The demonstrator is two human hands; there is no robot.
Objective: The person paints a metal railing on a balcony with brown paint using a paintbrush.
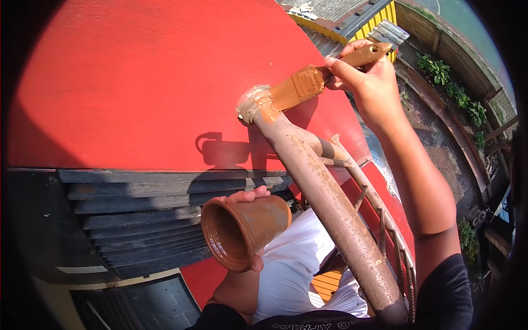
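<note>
My right hand [366, 71] grips the handle of a paintbrush [308, 82] coated in brown paint. Its bristles touch the top end of a rusty metal pipe [324, 192], where the pipe meets the red wall [165, 82]. Fresh orange-brown paint shows on the pipe there, beside a rough grey collar. Lower down, my left hand [247, 196] is wrapped round a brown paint-smeared cup [258, 220]. The cup is tilted with its mouth toward the lower left, and wet paint glistens inside. Part of the left hand is hidden behind the cup.
Dark louvre slats [143, 214] lie below the red wall at left. A thinner rail with rungs [379, 214] runs beside the pipe. Far below at right are a paved yard [429, 132], plants [434, 69] and a yellow structure [379, 25].
</note>
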